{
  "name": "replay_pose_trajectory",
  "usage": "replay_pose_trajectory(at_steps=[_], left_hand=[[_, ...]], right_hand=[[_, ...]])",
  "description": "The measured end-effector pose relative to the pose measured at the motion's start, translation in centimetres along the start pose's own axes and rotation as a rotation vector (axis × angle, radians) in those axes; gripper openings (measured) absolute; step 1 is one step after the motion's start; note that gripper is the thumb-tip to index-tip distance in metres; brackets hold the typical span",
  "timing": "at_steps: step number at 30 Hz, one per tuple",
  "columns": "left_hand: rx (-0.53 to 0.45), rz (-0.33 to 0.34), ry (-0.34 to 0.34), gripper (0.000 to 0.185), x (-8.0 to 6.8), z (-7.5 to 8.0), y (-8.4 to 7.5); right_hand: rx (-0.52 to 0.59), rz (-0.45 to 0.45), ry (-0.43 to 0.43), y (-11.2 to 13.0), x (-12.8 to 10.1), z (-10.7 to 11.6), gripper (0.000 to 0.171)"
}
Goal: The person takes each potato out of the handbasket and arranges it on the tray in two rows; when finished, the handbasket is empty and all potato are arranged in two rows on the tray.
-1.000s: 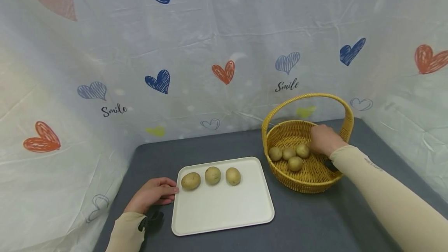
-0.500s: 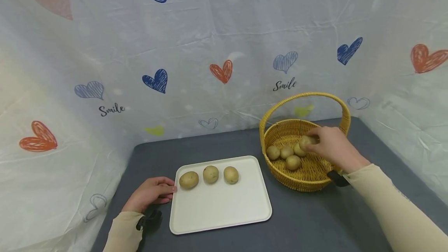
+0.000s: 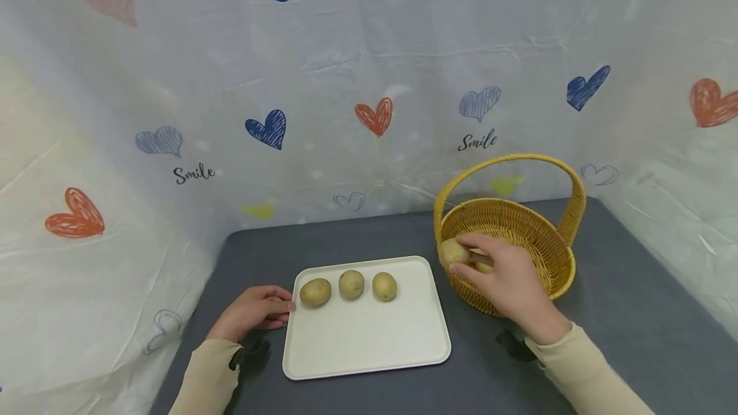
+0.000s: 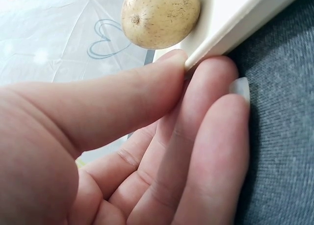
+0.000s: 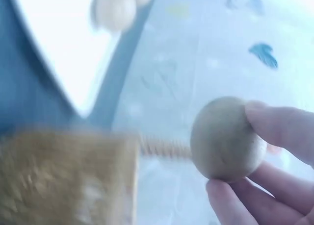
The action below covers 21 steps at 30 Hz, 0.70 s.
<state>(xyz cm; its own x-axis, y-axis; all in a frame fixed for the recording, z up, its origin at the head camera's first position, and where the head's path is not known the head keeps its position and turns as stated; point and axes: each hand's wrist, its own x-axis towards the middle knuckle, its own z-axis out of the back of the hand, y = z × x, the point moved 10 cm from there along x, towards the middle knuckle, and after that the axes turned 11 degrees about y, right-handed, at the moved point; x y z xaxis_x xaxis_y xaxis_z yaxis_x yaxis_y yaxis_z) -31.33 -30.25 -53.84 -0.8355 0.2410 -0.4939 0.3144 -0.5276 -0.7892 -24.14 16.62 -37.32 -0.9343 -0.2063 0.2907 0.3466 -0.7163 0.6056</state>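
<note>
My right hand (image 3: 510, 277) pinches a potato (image 3: 453, 253) between thumb and fingertips, over the near left rim of the wicker basket (image 3: 567, 271). The right wrist view shows that same potato (image 5: 226, 139) held up, with the basket blurred below. Most potatoes inside the basket are hidden behind the hand. On the left, my left hand (image 3: 254, 309) pinches the left rim of a white tray (image 3: 369, 344), thumb on top and fingers beneath, as the left wrist view shows. Three potatoes lie in a row along the tray's far side, the leftmost potato (image 4: 161, 16) close to my thumb.
The basket's tall arched handle (image 3: 507, 157) rises over its opening. Tray and basket stand side by side on a dark grey tabletop (image 3: 357, 242), a narrow gap between them. Behind the table hangs a pale curtain (image 3: 311, 82) printed with hearts.
My right hand has lifted a potato from inside the basket and carried it left and toward me, to the rim near the tray. My left hand has stayed at the tray's edge.
</note>
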Motion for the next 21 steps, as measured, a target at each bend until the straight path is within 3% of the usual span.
replay_pose_trajectory(at_steps=[10,21], left_hand=[[0.003,-0.013,0.019,0.04,0.1,0.0,-0.4],[-0.018,-0.017,0.01,0.038,-0.2,-0.1,-0.2]], right_hand=[[0.072,0.026,0.036,1.6,1.5,-6.8,0.048],[-0.019,0.009,0.027,1.6,2.5,-10.0,0.041]])
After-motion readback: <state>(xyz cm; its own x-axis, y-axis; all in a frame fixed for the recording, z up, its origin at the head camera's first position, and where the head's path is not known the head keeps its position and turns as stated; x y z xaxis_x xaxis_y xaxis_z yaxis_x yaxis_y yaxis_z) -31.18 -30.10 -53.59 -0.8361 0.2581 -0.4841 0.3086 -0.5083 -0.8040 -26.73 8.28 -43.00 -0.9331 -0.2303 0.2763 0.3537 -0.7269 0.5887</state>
